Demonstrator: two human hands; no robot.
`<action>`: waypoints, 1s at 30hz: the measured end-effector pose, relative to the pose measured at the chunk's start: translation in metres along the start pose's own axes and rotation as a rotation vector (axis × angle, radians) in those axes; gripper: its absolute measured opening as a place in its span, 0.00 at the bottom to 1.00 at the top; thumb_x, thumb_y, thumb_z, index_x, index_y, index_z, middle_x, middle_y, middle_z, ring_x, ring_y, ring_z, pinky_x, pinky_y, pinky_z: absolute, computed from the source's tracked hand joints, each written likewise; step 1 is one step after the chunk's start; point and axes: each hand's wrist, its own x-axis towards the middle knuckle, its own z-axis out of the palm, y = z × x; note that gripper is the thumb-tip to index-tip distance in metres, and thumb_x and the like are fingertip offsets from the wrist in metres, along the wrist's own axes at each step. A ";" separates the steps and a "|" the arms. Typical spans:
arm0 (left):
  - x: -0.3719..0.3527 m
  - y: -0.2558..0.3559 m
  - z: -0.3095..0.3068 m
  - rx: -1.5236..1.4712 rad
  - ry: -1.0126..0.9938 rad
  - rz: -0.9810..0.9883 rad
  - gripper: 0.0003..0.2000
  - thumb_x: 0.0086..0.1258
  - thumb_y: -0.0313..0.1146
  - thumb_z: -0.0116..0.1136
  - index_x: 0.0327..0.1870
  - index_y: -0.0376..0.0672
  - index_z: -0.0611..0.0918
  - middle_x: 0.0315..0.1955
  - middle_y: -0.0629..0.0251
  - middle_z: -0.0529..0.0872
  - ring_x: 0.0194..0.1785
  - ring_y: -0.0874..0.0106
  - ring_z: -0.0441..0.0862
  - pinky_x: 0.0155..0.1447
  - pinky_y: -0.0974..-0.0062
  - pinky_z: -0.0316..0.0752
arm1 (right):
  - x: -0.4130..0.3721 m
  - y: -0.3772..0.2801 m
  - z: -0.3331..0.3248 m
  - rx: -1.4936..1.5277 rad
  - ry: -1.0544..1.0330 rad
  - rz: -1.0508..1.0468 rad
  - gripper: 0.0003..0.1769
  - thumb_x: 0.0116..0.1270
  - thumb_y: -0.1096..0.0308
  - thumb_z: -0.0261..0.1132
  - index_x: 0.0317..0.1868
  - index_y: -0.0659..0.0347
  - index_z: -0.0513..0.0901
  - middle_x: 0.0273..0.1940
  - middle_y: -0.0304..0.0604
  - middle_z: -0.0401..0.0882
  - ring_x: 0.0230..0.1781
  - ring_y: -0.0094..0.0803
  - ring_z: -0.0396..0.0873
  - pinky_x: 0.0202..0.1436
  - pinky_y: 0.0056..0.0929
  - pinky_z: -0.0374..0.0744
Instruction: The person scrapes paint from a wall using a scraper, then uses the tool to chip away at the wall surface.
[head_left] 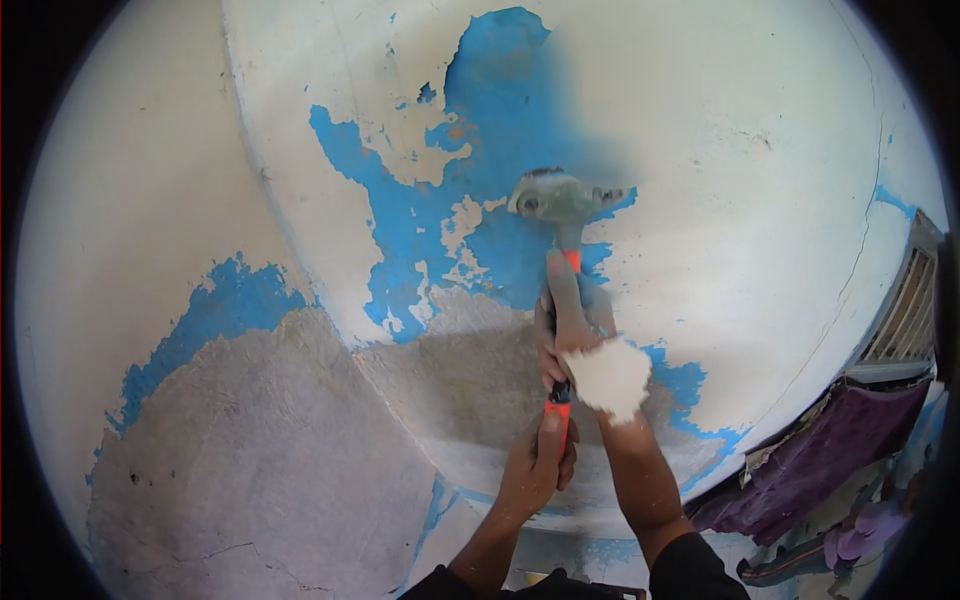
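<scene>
I see a long-handled paint scraper point(568, 208) with a red and black handle, its broad head against the blue patch point(497, 120) of the wall. My right hand point(577, 310) wraps the upper handle just below the head, index finger stretched along it. Lower down, my left hand point(536, 462) grips the red end of the handle, thumb on top. A cream paint flake point(610, 378) hangs in front of my right wrist and hides part of it. Cream paint point(700, 230) with ragged edges surrounds the blue patch.
Bare grey plaster point(250, 450) covers the lower wall, edged by blue paint. At the right are a barred window point(901, 300) and a dark purple cloth point(815, 465). Another person point(850, 545) in a purple top is at the lower right. A crack point(862, 250) runs down the right wall.
</scene>
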 end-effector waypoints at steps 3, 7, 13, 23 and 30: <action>0.007 0.025 0.004 -0.023 0.001 0.016 0.26 0.77 0.56 0.37 0.35 0.38 0.73 0.14 0.72 0.67 0.15 0.81 0.64 0.20 0.80 0.58 | 0.001 -0.027 0.011 0.041 -0.037 -0.046 0.28 0.73 0.42 0.49 0.22 0.56 0.64 0.11 0.33 0.57 0.04 0.21 0.55 0.07 0.24 0.61; 0.034 0.042 0.010 0.013 0.048 0.091 0.27 0.77 0.58 0.36 0.32 0.39 0.73 0.14 0.72 0.66 0.15 0.80 0.64 0.20 0.80 0.59 | 0.031 -0.034 0.010 0.012 -0.111 -0.239 0.29 0.73 0.42 0.50 0.22 0.57 0.64 0.11 0.32 0.56 0.04 0.20 0.55 0.07 0.23 0.61; 0.060 0.061 0.025 0.000 0.070 0.185 0.30 0.76 0.61 0.34 0.31 0.40 0.72 0.13 0.72 0.66 0.14 0.81 0.65 0.19 0.81 0.59 | 0.051 -0.057 0.012 -0.058 -0.120 -0.340 0.30 0.70 0.40 0.53 0.22 0.58 0.68 0.11 0.30 0.57 0.05 0.19 0.57 0.09 0.23 0.62; 0.063 0.111 0.031 0.104 0.082 0.319 0.33 0.72 0.67 0.30 0.30 0.42 0.71 0.11 0.73 0.63 0.11 0.80 0.62 0.16 0.82 0.55 | 0.064 -0.088 0.028 -0.054 -0.037 -0.510 0.28 0.69 0.45 0.57 0.28 0.65 0.74 0.13 0.36 0.64 0.07 0.25 0.65 0.11 0.26 0.67; 0.040 -0.001 -0.001 0.072 0.044 0.158 0.30 0.75 0.62 0.34 0.23 0.42 0.70 0.11 0.72 0.67 0.15 0.80 0.67 0.19 0.79 0.60 | 0.049 0.049 -0.007 -0.533 0.029 -1.012 0.18 0.64 0.75 0.59 0.56 0.60 0.75 0.24 0.40 0.69 0.16 0.28 0.68 0.17 0.29 0.68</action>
